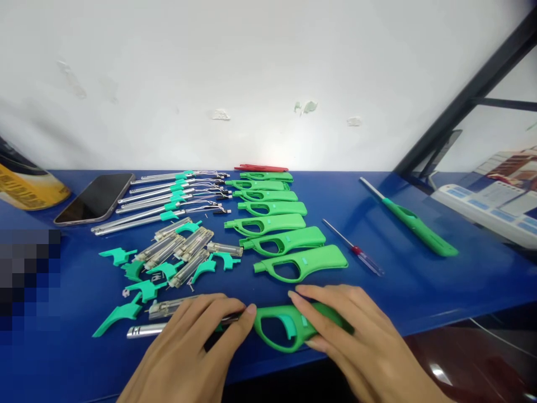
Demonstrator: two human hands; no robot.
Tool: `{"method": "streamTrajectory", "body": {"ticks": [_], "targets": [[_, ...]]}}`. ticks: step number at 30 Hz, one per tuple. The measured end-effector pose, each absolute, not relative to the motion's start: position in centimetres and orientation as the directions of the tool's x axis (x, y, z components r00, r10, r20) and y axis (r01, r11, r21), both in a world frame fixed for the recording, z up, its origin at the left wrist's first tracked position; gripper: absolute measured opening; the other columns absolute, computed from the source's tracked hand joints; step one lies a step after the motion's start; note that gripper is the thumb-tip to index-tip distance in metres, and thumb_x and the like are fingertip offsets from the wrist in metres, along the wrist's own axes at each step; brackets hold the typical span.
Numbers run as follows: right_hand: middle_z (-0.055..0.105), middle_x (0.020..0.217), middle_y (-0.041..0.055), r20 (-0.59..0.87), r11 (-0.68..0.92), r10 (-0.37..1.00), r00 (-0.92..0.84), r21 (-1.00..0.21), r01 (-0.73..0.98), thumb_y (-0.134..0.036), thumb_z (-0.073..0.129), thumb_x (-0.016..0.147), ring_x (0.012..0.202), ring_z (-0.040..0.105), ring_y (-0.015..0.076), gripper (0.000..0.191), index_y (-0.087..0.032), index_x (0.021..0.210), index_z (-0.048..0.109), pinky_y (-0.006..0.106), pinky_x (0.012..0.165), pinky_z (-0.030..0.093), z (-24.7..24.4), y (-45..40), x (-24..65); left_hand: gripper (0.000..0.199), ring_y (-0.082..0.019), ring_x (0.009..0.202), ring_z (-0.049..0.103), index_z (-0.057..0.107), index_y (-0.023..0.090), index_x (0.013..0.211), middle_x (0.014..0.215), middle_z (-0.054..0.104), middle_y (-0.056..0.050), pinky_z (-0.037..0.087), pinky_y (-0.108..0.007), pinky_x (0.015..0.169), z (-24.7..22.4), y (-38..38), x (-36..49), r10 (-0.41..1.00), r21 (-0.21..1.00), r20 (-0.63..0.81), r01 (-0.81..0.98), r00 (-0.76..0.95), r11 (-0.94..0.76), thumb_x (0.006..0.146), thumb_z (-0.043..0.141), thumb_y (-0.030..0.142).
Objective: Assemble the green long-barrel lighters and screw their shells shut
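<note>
A green lighter handle with a teal trigger in its loop lies at the table's front edge. The fingers and thumb of my right hand hold it by its rear part. My left hand is closed at its front end, the thumb tip against the green plastic. A silver tube runs under my left hand; a dark piece shows between thumb and fingers, and their join is hidden. A clear fuel tank lies partly behind the left fingers. Several empty green handle shells lie in a column beyond.
Teal triggers, clear tanks and metal tubes with wires lie at left. A phone and yellow container stand behind. A screwdriver, a whole green lighter and red pieces are also on the blue table.
</note>
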State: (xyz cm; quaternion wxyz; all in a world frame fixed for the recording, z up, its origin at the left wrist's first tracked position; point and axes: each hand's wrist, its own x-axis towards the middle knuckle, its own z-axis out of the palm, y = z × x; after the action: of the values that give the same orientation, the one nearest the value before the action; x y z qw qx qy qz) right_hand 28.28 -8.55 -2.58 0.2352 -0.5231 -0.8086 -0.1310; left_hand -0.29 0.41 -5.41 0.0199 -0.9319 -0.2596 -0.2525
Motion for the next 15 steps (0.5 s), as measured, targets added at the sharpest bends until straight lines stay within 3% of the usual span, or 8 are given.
{"method": "streamTrajectory", "body": {"ticks": [3,7,10,15], "targets": [[0.079,0.140,-0.0011,0.530,0.421,0.763,-0.370,0.025,0.907,-0.025,0.040,0.121,0.125,0.073,0.0110,0.038,-0.018,0.148,0.066,0.023,0.110,0.050,-2.9,-8.8,28.2,0.059,-0.021,0.120,0.068,0.062,0.030,0.148,0.129,0.075,-0.001,0.054,-0.038,0.107,-5.7,0.4,-0.4,0.462,0.081,0.481,0.487,0.745,-0.870,0.101,0.044,0.000],[0.070,0.155,0.0009,0.458,0.411,0.794,-0.399,0.079,0.908,-0.030,0.045,0.118,0.149,0.061,0.0163,0.043,-0.017,0.155,0.061,0.030,0.125,0.046,-3.0,-9.2,28.3,0.062,-0.022,0.120,0.069,0.062,0.029,0.149,0.130,0.076,-0.001,0.054,-0.039,0.107,-5.6,0.7,-0.1,0.450,0.050,0.477,0.488,0.755,-0.871,0.099,0.044,-0.002],[0.069,0.156,0.0017,0.453,0.410,0.799,-0.396,0.073,0.909,-0.026,0.047,0.116,0.152,0.059,0.0164,0.044,-0.018,0.157,0.061,0.030,0.127,0.046,-3.0,-9.4,28.3,0.059,-0.024,0.117,0.071,0.065,0.029,0.147,0.128,0.077,-0.002,0.053,-0.040,0.102,-5.3,0.8,0.1,0.416,0.050,0.534,0.463,0.737,-0.885,0.099,0.044,0.000],[0.066,0.158,-0.0046,0.524,0.428,0.753,-0.397,0.067,0.901,-0.020,0.047,0.115,0.156,0.053,0.0102,0.042,-0.017,0.154,0.063,0.024,0.135,0.028,-3.7,-9.2,28.4,0.055,-0.028,0.115,0.071,0.058,0.031,0.158,0.128,0.077,-0.005,0.051,-0.042,0.103,-4.4,0.6,-1.7,0.488,0.050,0.603,0.580,0.631,-0.813,0.104,0.063,0.016]]}}
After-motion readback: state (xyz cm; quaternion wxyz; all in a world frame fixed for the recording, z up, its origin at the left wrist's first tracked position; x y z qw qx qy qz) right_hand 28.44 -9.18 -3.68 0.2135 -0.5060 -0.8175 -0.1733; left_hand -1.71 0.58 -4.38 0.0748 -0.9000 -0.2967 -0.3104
